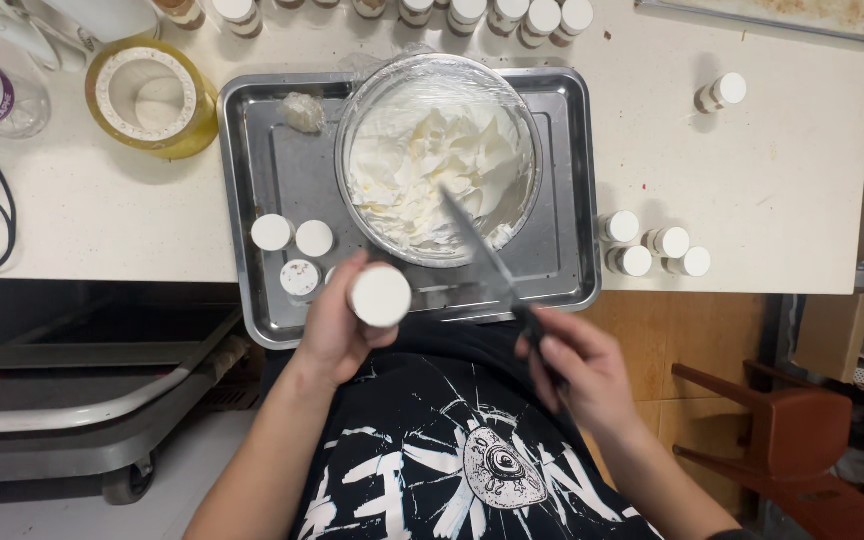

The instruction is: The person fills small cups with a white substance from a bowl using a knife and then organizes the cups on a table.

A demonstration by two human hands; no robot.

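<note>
From the head view, the left hand (337,330) has its grip closed around a small jar (380,296), holding it up over the near edge of the tray (572,270). The jar looks full of white cream, level at the top. The right hand (582,370) has its grip shut tight on the handle of a knife (482,250). The blade points away from that grip, and its tip rests in the cream inside the bowl (439,155). The step looks like filling jars with cream. More jars (292,240) stand on the tray just past the left grip. Other small jars (652,250) stand on the table (772,180), beyond the right grip.
</note>
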